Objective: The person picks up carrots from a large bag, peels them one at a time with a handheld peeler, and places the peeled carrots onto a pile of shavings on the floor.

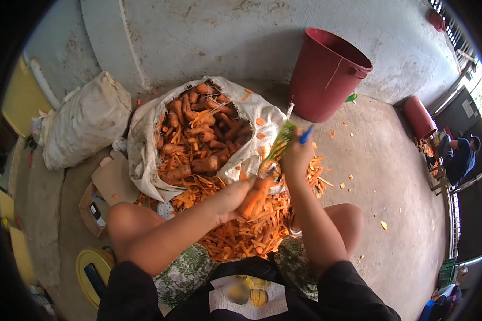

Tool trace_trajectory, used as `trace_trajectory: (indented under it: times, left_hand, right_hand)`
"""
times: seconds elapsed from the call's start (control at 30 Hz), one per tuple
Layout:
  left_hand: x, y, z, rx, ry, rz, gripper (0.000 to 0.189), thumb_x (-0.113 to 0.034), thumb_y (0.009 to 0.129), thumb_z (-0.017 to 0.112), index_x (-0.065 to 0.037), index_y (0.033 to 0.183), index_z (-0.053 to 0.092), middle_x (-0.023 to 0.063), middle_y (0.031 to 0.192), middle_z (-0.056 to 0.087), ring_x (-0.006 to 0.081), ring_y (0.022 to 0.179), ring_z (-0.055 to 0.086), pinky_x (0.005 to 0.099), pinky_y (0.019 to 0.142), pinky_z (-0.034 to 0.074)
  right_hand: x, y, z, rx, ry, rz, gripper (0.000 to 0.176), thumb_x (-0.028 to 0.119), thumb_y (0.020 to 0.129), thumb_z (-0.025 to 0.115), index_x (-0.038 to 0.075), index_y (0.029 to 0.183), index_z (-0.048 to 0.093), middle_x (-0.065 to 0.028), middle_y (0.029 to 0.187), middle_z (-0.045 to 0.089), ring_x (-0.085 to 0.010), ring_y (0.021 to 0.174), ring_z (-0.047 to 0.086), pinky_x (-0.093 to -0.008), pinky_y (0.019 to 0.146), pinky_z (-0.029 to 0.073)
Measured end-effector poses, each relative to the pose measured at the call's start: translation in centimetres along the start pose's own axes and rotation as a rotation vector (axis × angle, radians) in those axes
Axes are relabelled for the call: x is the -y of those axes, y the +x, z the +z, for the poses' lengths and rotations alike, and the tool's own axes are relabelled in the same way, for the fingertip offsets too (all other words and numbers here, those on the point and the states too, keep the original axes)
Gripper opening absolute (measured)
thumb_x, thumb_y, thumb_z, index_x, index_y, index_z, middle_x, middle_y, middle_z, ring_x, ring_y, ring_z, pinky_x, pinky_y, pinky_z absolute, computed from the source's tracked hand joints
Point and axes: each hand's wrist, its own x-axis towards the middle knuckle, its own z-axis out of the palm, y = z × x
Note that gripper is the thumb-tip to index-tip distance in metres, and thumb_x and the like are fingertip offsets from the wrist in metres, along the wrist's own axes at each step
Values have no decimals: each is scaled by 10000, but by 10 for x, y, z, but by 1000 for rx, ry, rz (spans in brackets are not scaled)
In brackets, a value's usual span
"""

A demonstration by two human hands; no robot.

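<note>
My left hand is closed around a peeled-looking orange carrot, held above the heap of peelings. Green leafy stalks rise from the carrot's far end towards my right hand. That hand is closed on a tool with a blue handle; its working end is hidden. Just beyond my hands, a white woven sack lies open, full of unpeeled-looking carrots with orange strips among them. A thick pile of carrot peelings covers the floor between my legs.
A tall red bin stands against the wall. To the left are a full white sack, an open cardboard box and a yellow round lid-like object with a phone. Another person sits far right near a tipped red bin.
</note>
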Motion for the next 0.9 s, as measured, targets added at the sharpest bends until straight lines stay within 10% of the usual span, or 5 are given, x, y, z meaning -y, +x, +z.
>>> trace_trajectory:
  times: [0.17,0.53,0.7,0.9]
  left_hand:
    - [-3,-8,5,58,-63,-75,400,-366,911,343,-28,1082,472,78,890,563,144,823,577,274,652,507]
    - [6,9,-13,-34,-150,72,287,-266,909,321,-57,995,498,54,821,579,153,697,579,308,607,491]
    - [1,-18,26,-83,89,-76,327,-289,917,313,-39,1051,477,70,851,564,156,703,568,298,621,486]
    - [-4,-2,-5,-6,-227,16,346,-335,903,343,-56,1056,476,82,892,565,172,758,578,320,650,497]
  right_hand:
    - [-23,47,-15,-112,498,156,245,195,867,468,48,670,465,-5,538,457,-82,429,406,-263,398,308]
    - [18,-52,1,214,-71,-145,266,236,882,459,-4,775,502,-70,520,444,-143,467,418,-304,445,337]
    - [-41,51,-13,-231,-184,-33,266,206,876,456,-29,766,514,-76,549,498,-146,469,439,-331,458,354]
    - [12,1,-6,54,313,80,235,200,876,468,73,681,492,45,524,392,-42,429,338,-208,393,255]
